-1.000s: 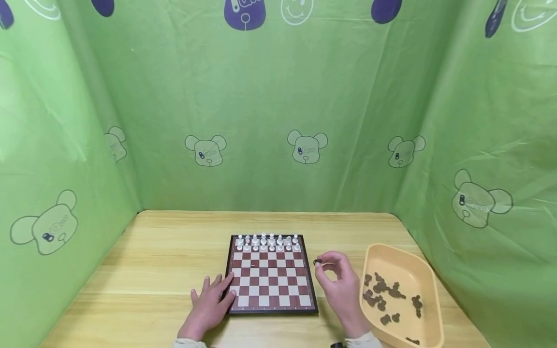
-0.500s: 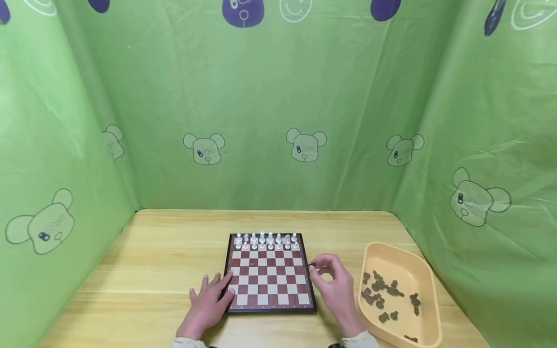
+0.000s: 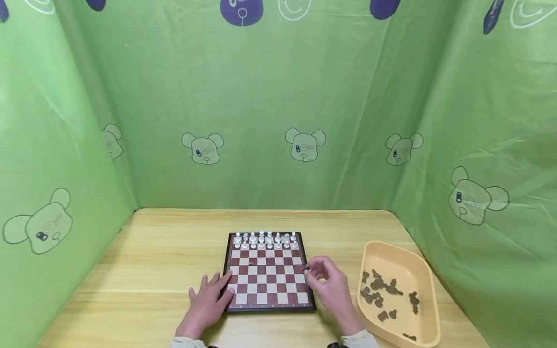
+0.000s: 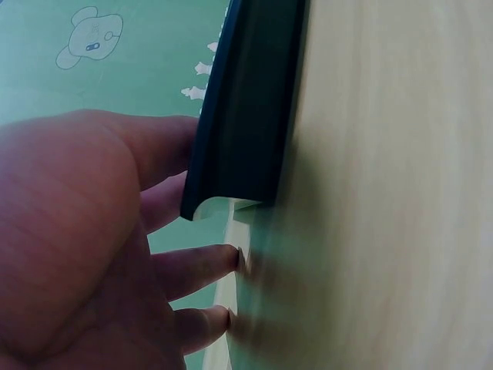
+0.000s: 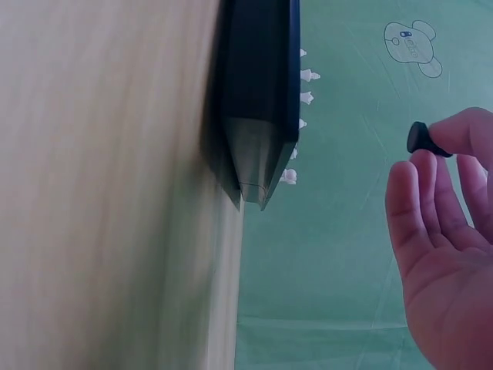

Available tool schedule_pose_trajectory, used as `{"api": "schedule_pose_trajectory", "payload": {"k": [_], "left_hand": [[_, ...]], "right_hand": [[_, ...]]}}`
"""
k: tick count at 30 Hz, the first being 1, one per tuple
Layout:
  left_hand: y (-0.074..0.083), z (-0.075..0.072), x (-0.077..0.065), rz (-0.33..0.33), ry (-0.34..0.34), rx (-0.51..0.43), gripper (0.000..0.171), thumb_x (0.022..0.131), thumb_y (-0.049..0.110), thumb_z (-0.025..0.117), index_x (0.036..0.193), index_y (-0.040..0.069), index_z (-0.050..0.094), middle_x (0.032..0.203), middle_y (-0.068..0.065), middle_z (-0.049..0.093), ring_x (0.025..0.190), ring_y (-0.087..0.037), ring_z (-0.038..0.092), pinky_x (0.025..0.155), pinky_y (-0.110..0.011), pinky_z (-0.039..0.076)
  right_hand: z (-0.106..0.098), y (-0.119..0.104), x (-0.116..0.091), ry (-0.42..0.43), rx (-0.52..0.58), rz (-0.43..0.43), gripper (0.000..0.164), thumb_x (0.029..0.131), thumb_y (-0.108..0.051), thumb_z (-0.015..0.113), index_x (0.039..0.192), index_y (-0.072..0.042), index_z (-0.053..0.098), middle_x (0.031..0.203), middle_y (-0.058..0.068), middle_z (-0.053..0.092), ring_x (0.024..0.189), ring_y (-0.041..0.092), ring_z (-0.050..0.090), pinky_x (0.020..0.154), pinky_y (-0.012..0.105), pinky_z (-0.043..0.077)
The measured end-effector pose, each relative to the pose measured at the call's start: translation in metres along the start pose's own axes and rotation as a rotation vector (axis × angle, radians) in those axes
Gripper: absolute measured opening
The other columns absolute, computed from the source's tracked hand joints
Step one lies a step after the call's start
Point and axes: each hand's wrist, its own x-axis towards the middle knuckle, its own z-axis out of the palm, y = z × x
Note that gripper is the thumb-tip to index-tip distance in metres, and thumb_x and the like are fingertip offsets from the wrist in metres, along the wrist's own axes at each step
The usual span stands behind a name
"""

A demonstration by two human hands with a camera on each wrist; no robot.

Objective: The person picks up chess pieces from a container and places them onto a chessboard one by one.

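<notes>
My right hand (image 3: 331, 289) pinches a small black chess piece (image 5: 425, 141) between thumb and fingertips, with its round base showing in the right wrist view. In the head view that hand is over the right edge of the chessboard (image 3: 265, 279), beside the middle rows. My left hand (image 3: 205, 302) has its fingers spread, thumb and index fingertip resting on the board's left edge; the others reach down to the table in the left wrist view (image 4: 196, 270). White chess pieces (image 3: 261, 238) stand in two rows along the board's far side.
An orange-yellow tray (image 3: 428, 290) stands to the right of the board, with several dark chess pieces (image 3: 393, 289) lying loose in it. All of this is on a light wooden table (image 3: 174, 241). Green printed cloth (image 3: 256, 188) walls off the back and both sides.
My right hand has shifted left with the black chess piece, from beside the board to over its right edge. My left hand keeps its place on the board. The head view has tilted slightly.
</notes>
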Motion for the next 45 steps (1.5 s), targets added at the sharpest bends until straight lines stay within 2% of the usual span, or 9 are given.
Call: {"api": "schedule_pose_trajectory", "payload": {"k": [5,13,20,24,35,45], "left_hand": [[-0.0003,0.0004,0.0004,0.001,0.001,0.007,0.05,0.105,0.032,0.058,0.151,0.015,0.055,0.157,-0.03,0.041,0.149,-0.06,0.017,0.109,-0.084,-0.004],[-0.0009,0.0008,0.0011,0.001,0.002,0.012,0.05,0.104,0.032,0.059,0.151,0.016,0.055,0.157,-0.029,0.041,0.149,-0.06,0.017,0.109,-0.084,-0.003],[-0.0006,0.0011,0.0007,0.0,0.001,0.007,0.05,0.105,0.032,0.058,0.151,0.016,0.055,0.157,-0.029,0.041,0.149,-0.06,0.016,0.109,-0.084,-0.004],[0.0,0.0002,0.0006,0.001,0.001,0.007,0.05,0.104,0.032,0.058,0.151,0.015,0.055,0.157,-0.029,0.041,0.149,-0.06,0.016,0.109,-0.084,-0.004],[0.0002,-0.0001,0.0005,0.003,0.001,0.004,0.05,0.104,0.033,0.059,0.151,0.016,0.055,0.157,-0.029,0.042,0.149,-0.06,0.017,0.109,-0.084,-0.003],[0.0007,-0.0013,0.0,0.009,0.003,0.015,0.05,0.104,0.033,0.058,0.151,0.015,0.055,0.156,-0.03,0.042,0.148,-0.061,0.017,0.109,-0.085,-0.002]], "right_hand": [[-0.0004,0.0013,-0.0001,-0.051,-0.035,0.031,0.024,0.081,0.009,0.078,0.097,-0.008,0.07,0.084,0.001,0.07,0.072,0.008,0.063,0.067,0.023,0.059],[-0.0011,0.0001,-0.0016,-0.151,-0.113,0.107,0.025,0.081,0.01,0.078,0.096,-0.009,0.074,0.088,-0.005,0.072,0.079,0.008,0.065,0.074,0.023,0.06],[-0.0012,-0.0007,-0.0007,-0.193,-0.161,0.182,0.021,0.083,0.007,0.078,0.098,-0.008,0.075,0.087,0.001,0.072,0.079,0.009,0.065,0.074,0.022,0.059],[-0.0013,-0.0024,-0.0006,-0.222,-0.169,0.21,0.02,0.083,0.005,0.078,0.097,-0.009,0.075,0.085,-0.001,0.071,0.077,0.009,0.064,0.072,0.022,0.058],[-0.0026,-0.0013,-0.0022,-0.33,-0.179,0.225,0.016,0.085,0.005,0.076,0.098,-0.006,0.075,0.085,-0.002,0.07,0.077,0.011,0.064,0.07,0.022,0.058],[-0.0032,0.0001,-0.0032,-0.378,-0.187,0.231,0.016,0.086,0.005,0.076,0.096,-0.007,0.074,0.086,-0.002,0.071,0.076,0.012,0.066,0.07,0.022,0.058]]}}
